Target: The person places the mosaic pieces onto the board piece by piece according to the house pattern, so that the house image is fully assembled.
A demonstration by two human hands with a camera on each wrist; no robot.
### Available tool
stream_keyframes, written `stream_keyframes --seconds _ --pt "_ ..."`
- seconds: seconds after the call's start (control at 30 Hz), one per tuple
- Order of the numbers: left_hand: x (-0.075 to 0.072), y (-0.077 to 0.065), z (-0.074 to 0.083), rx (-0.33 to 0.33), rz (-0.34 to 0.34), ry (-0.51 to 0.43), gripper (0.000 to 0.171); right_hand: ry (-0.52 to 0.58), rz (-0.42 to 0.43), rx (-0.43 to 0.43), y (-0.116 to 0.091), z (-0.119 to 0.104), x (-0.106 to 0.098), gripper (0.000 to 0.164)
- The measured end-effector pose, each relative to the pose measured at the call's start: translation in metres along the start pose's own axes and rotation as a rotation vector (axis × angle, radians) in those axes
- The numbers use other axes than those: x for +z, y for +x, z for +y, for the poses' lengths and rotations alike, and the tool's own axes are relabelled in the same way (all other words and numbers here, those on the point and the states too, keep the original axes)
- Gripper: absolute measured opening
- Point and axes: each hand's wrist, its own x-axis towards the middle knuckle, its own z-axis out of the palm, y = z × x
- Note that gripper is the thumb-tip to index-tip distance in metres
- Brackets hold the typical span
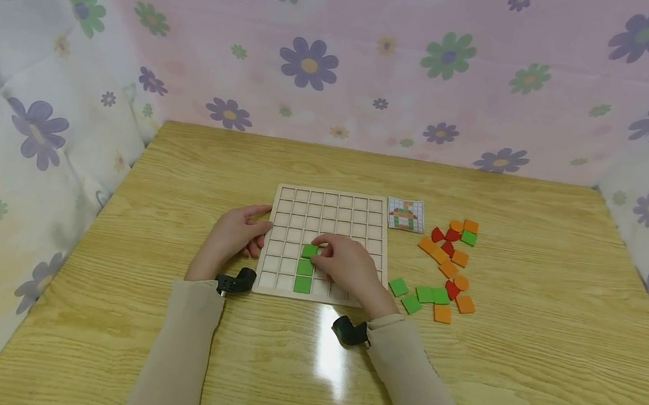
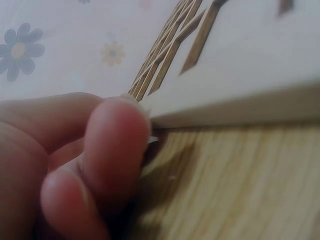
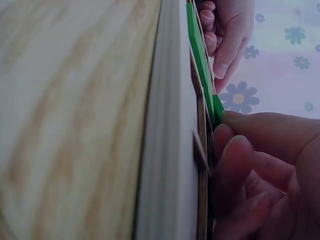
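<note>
A wooden grid board (image 1: 297,195) lies on the table, divided into square cells. Two green square tiles (image 1: 302,285) sit in its lower left part, one above the other. Directly above them, my right hand (image 1: 347,264) pinches a third green tile (image 1: 309,251) between thumb and fingers. The right wrist view shows this green tile (image 3: 218,107) at the fingertips, slightly tilted out of the grid. At the board's left edge, my left hand (image 1: 235,233) rests its index finger and thumb against the rim, other fingers loosely bent. Up close, the left thumb (image 2: 117,145) touches the board's side (image 2: 240,107).
A small pattern card (image 1: 405,215) lies beside the board's upper right corner. Right of the board are scattered loose green tiles (image 1: 411,304), orange squares (image 1: 465,304), orange round pieces (image 1: 460,283) and red quarter-round pieces (image 1: 437,235). A flowered curtain (image 1: 374,69) surrounds the table.
</note>
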Motion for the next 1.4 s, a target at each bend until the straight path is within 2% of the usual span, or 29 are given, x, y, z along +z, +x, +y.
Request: stream_keyframes --seconds 0.5,0.87,1.17,1.4 --pt "0.0 0.001 0.002 0.0 0.009 0.014 0.046 -0.062 0.038 0.022 0.002 -0.001 0.004 0.024" --pt "0.001 0.001 0.001 -0.002 0.011 0.019 0.046 -0.121 0.074 0.007 -0.001 -0.005 0.007 0.025" --pt "0.001 0.001 0.002 0.004 0.009 0.024 0.046 -0.05 0.011 -0.025 0.0 0.002 0.001 0.028" --pt "0.0 0.001 0.0 0.001 0.003 0.024 0.047 0.087 -0.144 -0.07 -0.004 0.006 -0.015 0.035"
